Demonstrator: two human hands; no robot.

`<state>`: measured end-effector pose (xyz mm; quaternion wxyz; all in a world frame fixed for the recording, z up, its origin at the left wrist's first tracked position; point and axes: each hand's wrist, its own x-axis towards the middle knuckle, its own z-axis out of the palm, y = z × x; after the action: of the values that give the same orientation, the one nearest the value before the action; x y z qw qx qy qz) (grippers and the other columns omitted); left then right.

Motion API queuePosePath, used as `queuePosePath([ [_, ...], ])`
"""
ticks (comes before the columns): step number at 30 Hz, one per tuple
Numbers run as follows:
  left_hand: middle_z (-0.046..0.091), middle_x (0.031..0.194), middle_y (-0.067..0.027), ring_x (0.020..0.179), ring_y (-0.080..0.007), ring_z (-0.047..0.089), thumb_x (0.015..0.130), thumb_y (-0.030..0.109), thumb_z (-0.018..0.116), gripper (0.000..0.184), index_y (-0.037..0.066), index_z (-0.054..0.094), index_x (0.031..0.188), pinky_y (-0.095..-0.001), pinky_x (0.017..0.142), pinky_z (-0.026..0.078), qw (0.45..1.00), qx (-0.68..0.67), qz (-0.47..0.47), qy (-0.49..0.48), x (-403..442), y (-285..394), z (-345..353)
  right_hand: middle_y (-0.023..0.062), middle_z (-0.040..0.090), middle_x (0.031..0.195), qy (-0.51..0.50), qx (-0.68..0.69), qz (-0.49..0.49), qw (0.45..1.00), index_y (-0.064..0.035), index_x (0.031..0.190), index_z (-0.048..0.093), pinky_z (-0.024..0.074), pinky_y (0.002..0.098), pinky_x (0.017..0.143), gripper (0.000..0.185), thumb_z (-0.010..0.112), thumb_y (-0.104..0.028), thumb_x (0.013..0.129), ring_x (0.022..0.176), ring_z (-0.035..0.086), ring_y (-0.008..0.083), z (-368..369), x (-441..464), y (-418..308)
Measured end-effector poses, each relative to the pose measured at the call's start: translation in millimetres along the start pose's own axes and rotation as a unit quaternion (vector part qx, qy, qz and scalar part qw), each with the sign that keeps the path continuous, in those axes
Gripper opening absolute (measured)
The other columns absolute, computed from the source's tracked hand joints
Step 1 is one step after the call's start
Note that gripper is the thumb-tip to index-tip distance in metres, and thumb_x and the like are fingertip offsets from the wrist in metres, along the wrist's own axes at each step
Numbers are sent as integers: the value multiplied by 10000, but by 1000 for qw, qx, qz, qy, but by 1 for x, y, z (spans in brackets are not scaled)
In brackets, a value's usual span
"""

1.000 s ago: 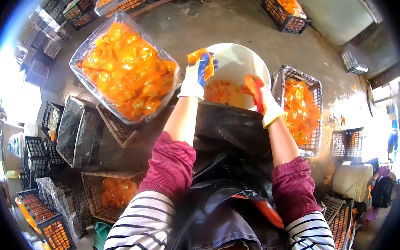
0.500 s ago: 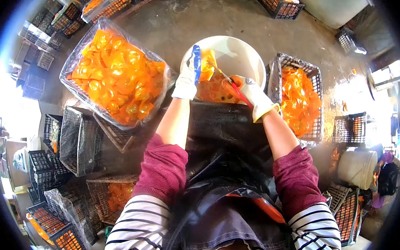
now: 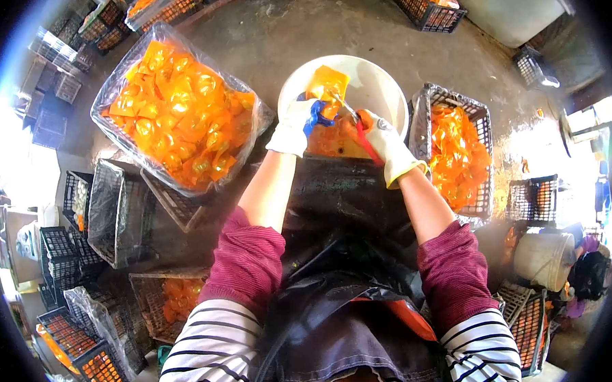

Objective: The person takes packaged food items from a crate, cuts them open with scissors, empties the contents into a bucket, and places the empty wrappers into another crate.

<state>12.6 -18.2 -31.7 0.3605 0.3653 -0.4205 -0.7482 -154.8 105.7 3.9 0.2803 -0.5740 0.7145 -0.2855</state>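
My left hand [image 3: 296, 125], in a white glove with blue fingers, is closed on the lower edge of a glossy orange plastic packet [image 3: 328, 81]. The packet stands up over a white bucket [image 3: 387, 75]. Red-handled scissors [image 3: 367, 144] are gripped in my right hand [image 3: 388, 141], also gloved in white. Their metal end points up and left, at the lower right of the packet; whether it touches is unclear. Orange contents [image 3: 328, 142] show low in the bucket, partly hidden by my hands and the black apron [image 3: 344, 196].
A plastic-lined crate [image 3: 116, 141] heaped with orange packets [image 3: 179, 104] stands left of the bucket. Another crate [image 3: 484, 125] with orange plastic pieces [image 3: 455, 157] is close on the right. More crates line both sides. A dark crate [image 3: 418, 12] sits farther ahead on the wet floor [image 3: 299, 27].
My left hand's fingers have gone from extended upward to bent in around the packet. The packet is now higher and spread out more. My right hand has barely moved.
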Motion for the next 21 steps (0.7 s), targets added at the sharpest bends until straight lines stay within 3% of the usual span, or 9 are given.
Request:
queuePosePath([
  [3, 653, 957, -147, 753, -250, 663, 801, 120, 689, 381, -47, 580, 1126, -324, 607, 587, 999, 12, -28, 17, -10, 13, 3, 96, 646, 841, -72, 27, 103, 992, -42, 1049, 625, 489, 301, 701, 311, 630, -313, 898, 780, 620, 175, -12, -5, -25],
  [6, 662, 919, -144, 735, -231, 663, 807, 137, 682, 339, -53, 608, 1078, -310, 611, 574, 998, 38, -41, 29, -12, 15, 6, 157, 655, 815, -63, 45, 99, 992, -61, 1044, 620, 474, 365, 692, 382, 625, -405, 878, 752, 633, 274, -13, -8, -29],
  [8, 667, 898, -139, 747, -210, 664, 807, 153, 684, 326, -50, 626, 1056, -299, 631, 563, 995, 75, -71, 14, -10, 11, 5, 141, 652, 777, 30, 40, -35, 998, -61, 1033, 627, 471, 353, 660, 379, 625, -407, 877, 702, 628, 248, 15, 8, 12],
  [9, 670, 901, -134, 756, -204, 664, 801, 160, 691, 331, -41, 631, 1058, -297, 645, 557, 981, 186, -52, -24, -7, 9, 2, 133, 650, 758, 77, 33, -102, 991, -62, 1028, 630, 470, 347, 645, 378, 624, -408, 877, 678, 626, 235, 32, 17, 35],
  [11, 675, 908, -125, 774, -191, 664, 789, 175, 704, 342, -21, 642, 1063, -294, 673, 546, 911, 399, -16, -100, 2, 6, -8, 134, 651, 787, 59, 29, -92, 994, -64, 1040, 627, 467, 340, 661, 349, 617, -377, 886, 706, 620, 231, 28, 14, 30],
  [13, 679, 921, -119, 792, -201, 664, 770, 195, 722, 372, 21, 646, 1090, -293, 704, 538, 912, 403, 25, -69, 3, 0, -12, 135, 652, 816, 25, 32, -54, 998, -67, 1052, 625, 464, 333, 677, 321, 609, -346, 894, 735, 615, 228, 16, 5, 16],
  [17, 680, 955, -121, 817, -241, 662, 739, 217, 739, 404, 86, 655, 1112, -305, 727, 532, 948, 308, -80, -9, -10, 20, 5, 137, 654, 874, 16, 44, -53, 997, -72, 1076, 620, 457, 320, 710, 270, 593, -283, 910, 792, 605, 222, 17, 4, 14],
  [19, 675, 953, -133, 815, -253, 657, 741, 222, 731, 406, 84, 652, 1114, -316, 735, 531, 805, 582, 50, -108, -2, 8, 1, 131, 657, 889, 9, 70, -43, 997, -77, 1086, 619, 454, 312, 723, 251, 585, -260, 917, 808, 602, 215, 20, 5, 17],
  [21, 661, 931, -146, 797, -266, 641, 763, 225, 698, 384, 66, 647, 1109, -327, 749, 530, 661, 699, 208, -179, 6, -1, -10, 119, 661, 892, -3, 104, -15, 994, -86, 1093, 619, 451, 304, 731, 237, 576, -244, 923, 812, 601, 206, 17, 2, 8],
])
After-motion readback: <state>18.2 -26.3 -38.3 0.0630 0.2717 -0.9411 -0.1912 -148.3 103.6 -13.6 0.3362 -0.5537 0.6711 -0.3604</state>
